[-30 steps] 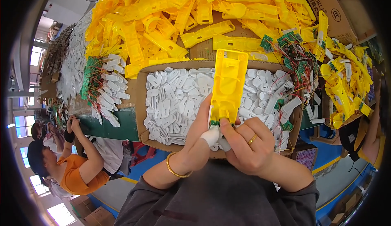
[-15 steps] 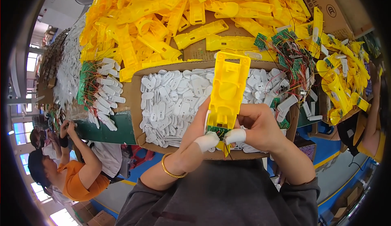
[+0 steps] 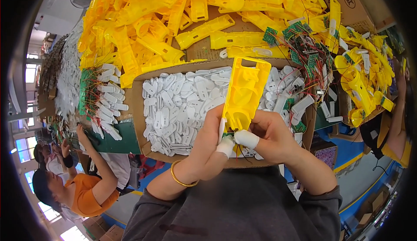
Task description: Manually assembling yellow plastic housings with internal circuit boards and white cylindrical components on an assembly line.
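Note:
My left hand (image 3: 208,136) grips a yellow plastic housing (image 3: 246,89) by its lower left side. The housing is tilted up, its hollow inner face toward me. At its near end sits a small green circuit board (image 3: 229,134), mostly covered by my white-wrapped thumbs. A white plastic piece shows along the left edge under my left fingers. My right hand (image 3: 271,139) is closed at the lower right of the housing, its thumb pressing at the board. Dark wire ends poke out below. Beneath the hands stands a cardboard box (image 3: 138,106) of white oval plastic pieces (image 3: 182,106).
Yellow housings (image 3: 147,19) are heaped at the back. Wired circuit boards (image 3: 304,45) lie tangled at the right, beside another box of yellow parts (image 3: 360,84). Boards with white blocks (image 3: 108,97) line the left. Co-workers sit at left, one in an orange shirt (image 3: 87,193), and at right.
The right thumb has moved left and up over the circuit board, covering more of it. The housing has tipped slightly to the right. The view has shifted a little.

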{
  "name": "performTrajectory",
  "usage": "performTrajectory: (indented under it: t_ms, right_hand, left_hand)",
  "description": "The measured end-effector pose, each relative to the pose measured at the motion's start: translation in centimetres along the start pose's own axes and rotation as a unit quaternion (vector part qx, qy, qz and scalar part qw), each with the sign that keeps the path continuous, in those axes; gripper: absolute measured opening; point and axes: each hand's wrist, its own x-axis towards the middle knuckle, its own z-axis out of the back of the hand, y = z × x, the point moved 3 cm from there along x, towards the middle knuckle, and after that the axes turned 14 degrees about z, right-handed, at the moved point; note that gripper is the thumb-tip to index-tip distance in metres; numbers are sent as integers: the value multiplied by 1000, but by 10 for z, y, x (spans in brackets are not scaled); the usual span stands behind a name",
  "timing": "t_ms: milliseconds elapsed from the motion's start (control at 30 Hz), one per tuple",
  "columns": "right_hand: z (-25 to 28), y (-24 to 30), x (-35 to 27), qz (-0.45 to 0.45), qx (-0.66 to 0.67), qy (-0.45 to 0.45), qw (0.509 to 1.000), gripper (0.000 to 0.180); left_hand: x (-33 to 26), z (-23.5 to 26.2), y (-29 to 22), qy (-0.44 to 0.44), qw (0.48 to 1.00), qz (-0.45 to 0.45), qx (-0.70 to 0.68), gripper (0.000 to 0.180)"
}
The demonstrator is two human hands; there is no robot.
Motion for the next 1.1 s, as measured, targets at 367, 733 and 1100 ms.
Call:
performTrajectory:
  t_ms: [367,733,1100]
  right_hand:
    - [6,-12,-3,-10,14,8,1000,27]
    - [0,-12,5,24,2,-58,998,23]
    - [0,-3,5,-12,72,-24,997,29]
  left_hand:
    - [6,-3,3,-3,995,-20,103,50]
    - [12,-4,9,-64,986,-52,147,44]
    - [7,3,-1,74,997,-20,-10,57]
